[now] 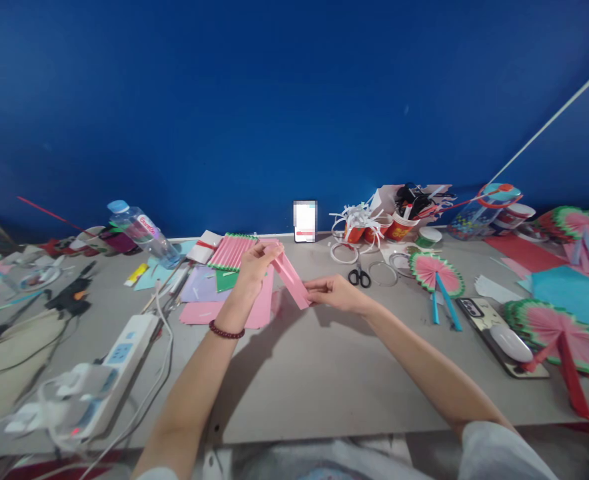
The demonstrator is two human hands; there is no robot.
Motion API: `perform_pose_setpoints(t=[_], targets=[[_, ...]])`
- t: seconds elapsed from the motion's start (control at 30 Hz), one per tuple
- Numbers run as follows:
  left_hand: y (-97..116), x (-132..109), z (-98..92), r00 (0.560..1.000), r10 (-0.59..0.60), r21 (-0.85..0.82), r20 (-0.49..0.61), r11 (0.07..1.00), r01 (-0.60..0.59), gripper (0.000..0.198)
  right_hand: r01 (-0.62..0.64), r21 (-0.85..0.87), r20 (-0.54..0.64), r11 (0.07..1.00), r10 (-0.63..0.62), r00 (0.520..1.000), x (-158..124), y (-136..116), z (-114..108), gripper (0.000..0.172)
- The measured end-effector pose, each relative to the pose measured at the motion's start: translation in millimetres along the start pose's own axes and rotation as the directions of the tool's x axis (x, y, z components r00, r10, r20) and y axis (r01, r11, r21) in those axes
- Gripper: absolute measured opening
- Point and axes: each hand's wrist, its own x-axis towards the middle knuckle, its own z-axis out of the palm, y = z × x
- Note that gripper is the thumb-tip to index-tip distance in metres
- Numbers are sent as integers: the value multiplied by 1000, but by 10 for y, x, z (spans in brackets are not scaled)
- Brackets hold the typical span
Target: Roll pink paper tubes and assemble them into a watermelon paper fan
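A folded strip of pink paper [291, 283] is held slantwise above the table, between my two hands. My left hand [259, 263], with a dark bead bracelet on the wrist, pinches its upper left end. At the lower right end, my right hand [335, 293] grips the strip between thumb and fingers. Behind my left hand lies a pleated pink paper piece with green edges [232, 251]. Under that hand are flat sheets of pink paper [204, 313], lilac paper [198, 285] and green paper [225, 280].
Black-handled scissors [359, 276] lie right of my hands. A phone [305, 221] stands against the blue wall. Paper fans [437, 273], a phone with a mouse [510, 342] on it and cups of tools [400, 227] are rightward. A power strip [124, 360] and bottle [144, 230] are leftward.
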Motion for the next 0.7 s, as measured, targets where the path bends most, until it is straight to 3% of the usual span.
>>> perform_pose_setpoints(t=[0.07,0.13,0.23,0.3,0.37,0.43,0.53,0.6,0.7], targets=[[49,-52,32,997,14,26,75,1000,-16,20,45,-60,7,997,-45,999,0,1,-1,48],[111,-134,79,985,18,118,171,992,-38,21,130,-122,-80,984,-140,987,0,-20,5,40],[193,-281,164,951,59,280,303,949,-148,19,256,-184,-290,949,-301,908,-9,-74,19,29],[221,-361,218,924,93,315,370,924,-219,16,316,-205,-352,926,-371,860,-24,-105,19,29],[223,-398,254,937,94,281,335,940,-195,18,339,-258,-320,905,-411,854,-46,-128,7,35],[201,-379,260,966,79,172,245,977,-123,22,315,-342,-239,885,-407,882,-71,-147,-15,41],[137,-259,212,990,59,-20,127,998,-57,27,248,-399,-185,883,-342,921,-98,-174,-49,32],[80,-157,160,993,34,-102,112,994,-23,30,206,-383,-242,901,-313,918,-102,-181,-67,26],[-7,-39,89,994,-1,-183,108,983,21,32,161,-335,-397,928,-294,870,-85,-165,-95,30]])
